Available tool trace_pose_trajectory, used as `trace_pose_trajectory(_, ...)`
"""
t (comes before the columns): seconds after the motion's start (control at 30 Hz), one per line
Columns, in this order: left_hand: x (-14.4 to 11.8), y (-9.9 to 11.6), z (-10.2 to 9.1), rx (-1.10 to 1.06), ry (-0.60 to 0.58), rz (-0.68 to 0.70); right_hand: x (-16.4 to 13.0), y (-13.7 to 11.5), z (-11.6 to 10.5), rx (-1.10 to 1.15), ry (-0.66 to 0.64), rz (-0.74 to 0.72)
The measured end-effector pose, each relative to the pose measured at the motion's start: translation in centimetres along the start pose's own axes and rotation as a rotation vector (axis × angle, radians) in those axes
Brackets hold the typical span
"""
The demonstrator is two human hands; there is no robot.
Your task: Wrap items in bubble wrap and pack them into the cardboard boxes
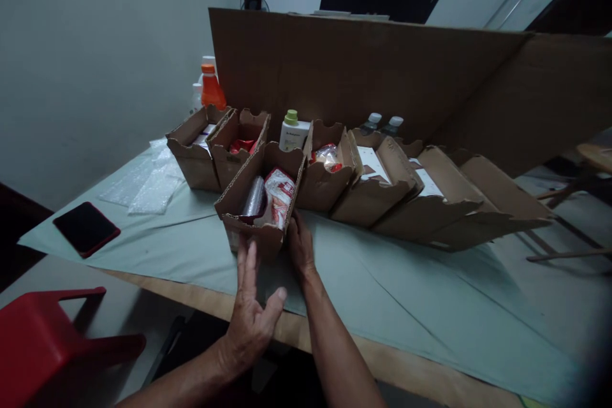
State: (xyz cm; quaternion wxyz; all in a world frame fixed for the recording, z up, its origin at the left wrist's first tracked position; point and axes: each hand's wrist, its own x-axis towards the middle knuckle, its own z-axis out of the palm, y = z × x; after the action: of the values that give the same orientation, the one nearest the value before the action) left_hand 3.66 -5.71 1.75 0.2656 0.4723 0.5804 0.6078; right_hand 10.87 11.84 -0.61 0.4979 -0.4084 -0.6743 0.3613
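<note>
A cut-open cardboard box (255,239) stands forward of a row of similar boxes, near the table's front edge. Inside it are a red-and-white printed packet (280,196) and a roll of clear bubble wrap or plastic (254,196). My left hand (251,315) has its fingers stretched up against the front of this box, with the thumb held apart. Against the box's right side, low down, my right hand (301,243) grips with bent fingers; its fingertips are partly hidden.
More cardboard boxes (325,188) line up behind, holding packets and white cartons. Bottles, one an orange bottle (211,88), stand behind them before a tall cardboard panel (363,70). Bubble wrap sheets (153,185) and a black tablet (86,228) lie left. A red stool (43,344) is below.
</note>
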Motion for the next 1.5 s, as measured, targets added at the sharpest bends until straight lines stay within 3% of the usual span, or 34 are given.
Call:
trace_pose_trajectory(0.1,1.0,-0.3,1.4,0.015,-0.015,0.025,-0.4,0.7,-0.1,-0.032,-0.001,0.009)
trace_pose_trajectory(0.2,3.4,-0.8,2.4,0.044,-0.007,0.072,-0.2,1.3,-0.4,-0.076,0.079,0.017)
trace_pose_trajectory(0.5,14.6,-2.8,5.2,0.134,-0.023,0.181,0.8,3.2,-1.0,-0.094,0.253,0.076)
trace_pose_trajectory(0.63,15.9,-3.7,5.3,0.150,-0.068,0.165,0.9,3.3,-1.0,-0.076,0.253,0.093)
trace_pose_trajectory(0.73,14.8,-4.5,3.4,0.199,-0.199,0.116,0.7,3.0,-1.0,-0.073,0.238,0.102)
trace_pose_trajectory(0.83,13.1,-5.5,-0.4,0.298,-0.252,0.090,0.1,1.7,-0.8,-0.066,0.193,0.092)
trace_pose_trajectory(0.93,11.4,-6.7,-4.7,0.365,-0.146,0.095,0.2,-1.2,0.2,-0.044,0.106,0.055)
trace_pose_trajectory(1.03,10.2,-7.6,-7.3,0.367,0.024,0.060,2.8,-5.9,2.4,-0.057,-0.038,-0.052)
trace_pose_trajectory(1.17,9.9,-7.6,-7.6,0.304,0.132,0.032,9.2,-12.1,6.2,-0.365,-0.236,-0.173)
trace_pose_trajectory(1.3,10.5,-7.1,-7.4,0.197,0.253,0.004,13.4,-14.2,8.9,-0.536,-0.299,-0.098)
trace_pose_trajectory(1.4,10.8,-7.4,-8.1,0.095,0.383,-0.037,12.5,-14.1,9.3,-0.513,-0.314,-0.103)
trace_pose_trajectory(1.5,11.2,-8.2,-9.0,-0.006,0.491,-0.082,8.6,-14.6,7.9,-0.485,-0.344,-0.112)
